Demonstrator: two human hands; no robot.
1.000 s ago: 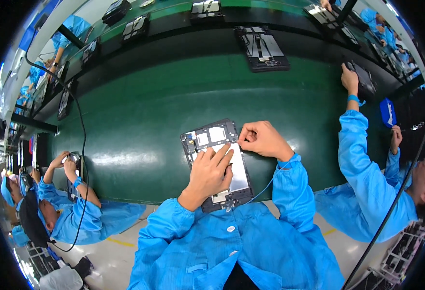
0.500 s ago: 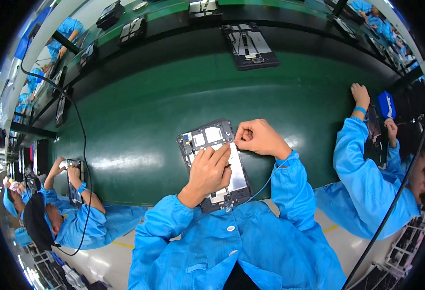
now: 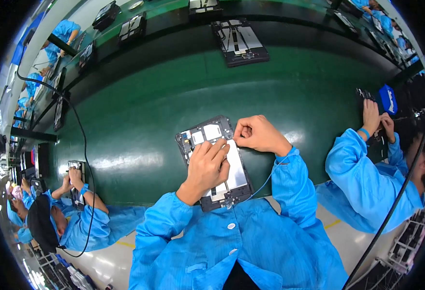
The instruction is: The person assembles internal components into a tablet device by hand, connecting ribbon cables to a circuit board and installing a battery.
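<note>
An opened tablet (image 3: 236, 174) with black frame, white plates and bare inner parts lies tilted before me, close to my blue smock. My left hand (image 3: 206, 166) rests across its middle, fingers stretched toward the upper right and apart, thumb bent. At the tablet's upper right edge, my right hand (image 3: 260, 135) is closed, thumb and index finger pinched together at the rim. Whatever sits in that pinch is too small or hidden to make out. A thin blue cord (image 3: 265, 182) runs from my right cuff down beside the tablet.
Another opened tablet (image 3: 239, 42) lies farther off at the dark belt's edge, with more units (image 3: 132, 26) along the line. Co-workers in blue sit left (image 3: 84, 212) and right (image 3: 362, 169), hands on devices. A blue bin (image 3: 388, 99) stands at the right. Black cables hang at both sides.
My hands keep nearly the same pose on the tablet. The right co-worker's raised hand has come down toward their other hand. At left, the co-worker's hands have drawn together.
</note>
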